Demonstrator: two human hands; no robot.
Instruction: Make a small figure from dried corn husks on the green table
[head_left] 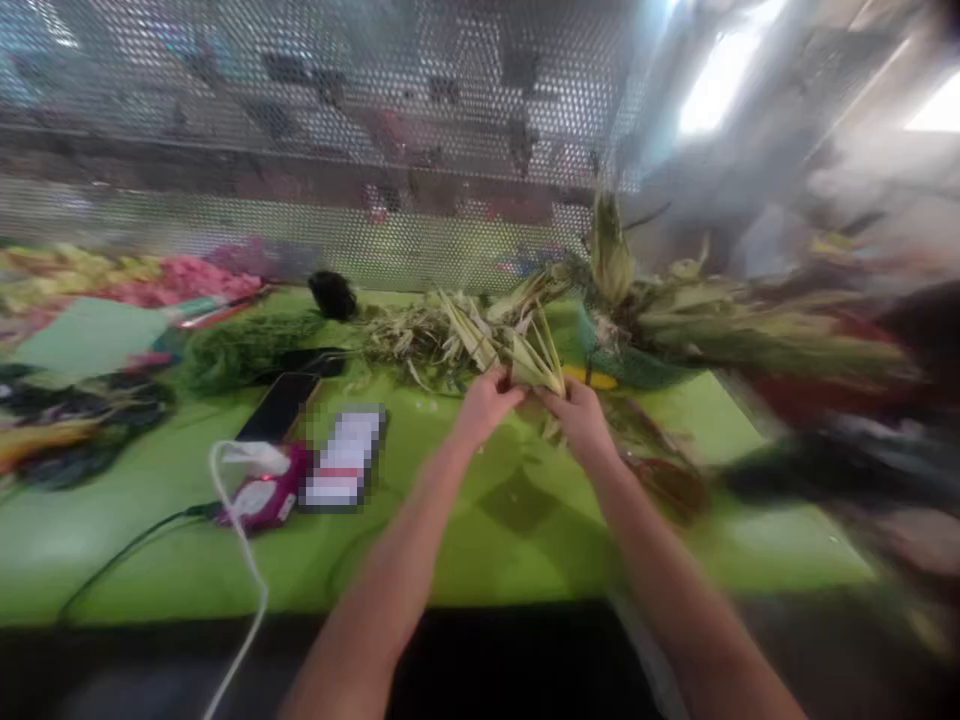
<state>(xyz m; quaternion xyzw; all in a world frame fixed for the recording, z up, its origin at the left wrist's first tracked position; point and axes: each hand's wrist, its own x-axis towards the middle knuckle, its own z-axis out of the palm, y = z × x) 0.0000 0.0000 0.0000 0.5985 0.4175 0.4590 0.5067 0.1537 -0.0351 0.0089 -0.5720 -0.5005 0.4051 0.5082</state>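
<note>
Fingers of L hand [487, 405] & R hand [581, 415] pinch folded leaf [531, 364] abv green surface [495, 560]; dark phone [279, 408] approx 9 o'clock.

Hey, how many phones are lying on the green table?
2: a dark-screened phone behind the purple power socket, and a pale-screened phone to its right. The flat black thing farther back is unclear.

The fingers [556, 402] hide the lower end of the leaf [534, 362]. Coarse blocks mask 1 phone [346, 455]. The bottom edge cuts 2 forearms [409, 540] and the white cable [251, 565]. Blur smears the greenery [765, 338] at right.
</note>
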